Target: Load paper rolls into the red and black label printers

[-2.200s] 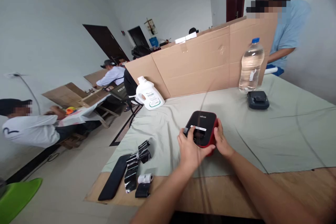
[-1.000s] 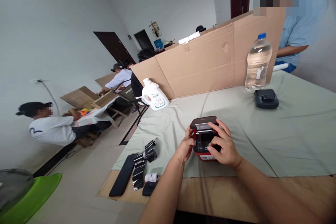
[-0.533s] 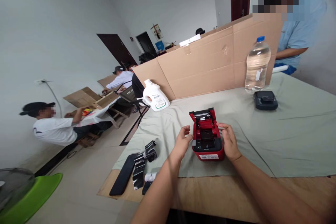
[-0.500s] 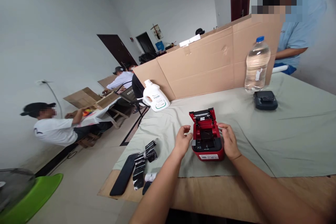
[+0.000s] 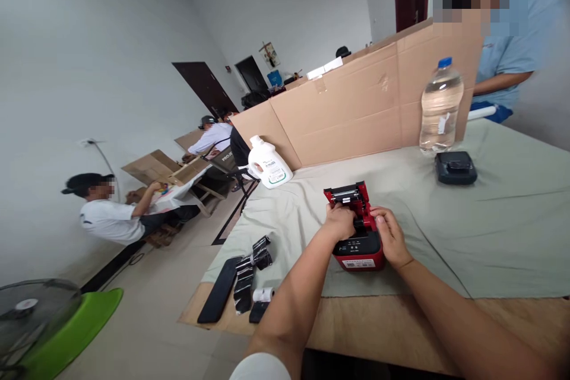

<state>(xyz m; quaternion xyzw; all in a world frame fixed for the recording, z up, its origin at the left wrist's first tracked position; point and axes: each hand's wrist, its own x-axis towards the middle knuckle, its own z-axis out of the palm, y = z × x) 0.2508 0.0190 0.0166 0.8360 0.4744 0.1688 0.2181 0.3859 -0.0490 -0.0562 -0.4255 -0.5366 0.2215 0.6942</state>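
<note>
A small red and black label printer [image 5: 358, 246] stands on the pale green cloth [image 5: 490, 231], its lid [image 5: 346, 193] swung up and open. My left hand [image 5: 339, 221] reaches into the open paper bay with its fingers curled down; what they touch inside is hidden. My right hand [image 5: 390, 237] rests against the printer's right side, fingers bent along its edge, steadying it.
At the table's left front lie a black phone [image 5: 218, 298], crumpled black strips [image 5: 249, 270] and a small white paper roll [image 5: 263, 294]. A white detergent jug [image 5: 269, 162], a water bottle [image 5: 440, 108], a second black printer [image 5: 456, 167] and a cardboard screen [image 5: 356, 107] stand behind. Other people sit left; one stands far right.
The printer's lid went from shut to fully open. My left hand moved from beside the printer into its open bay; my right hand stayed on the right side.
</note>
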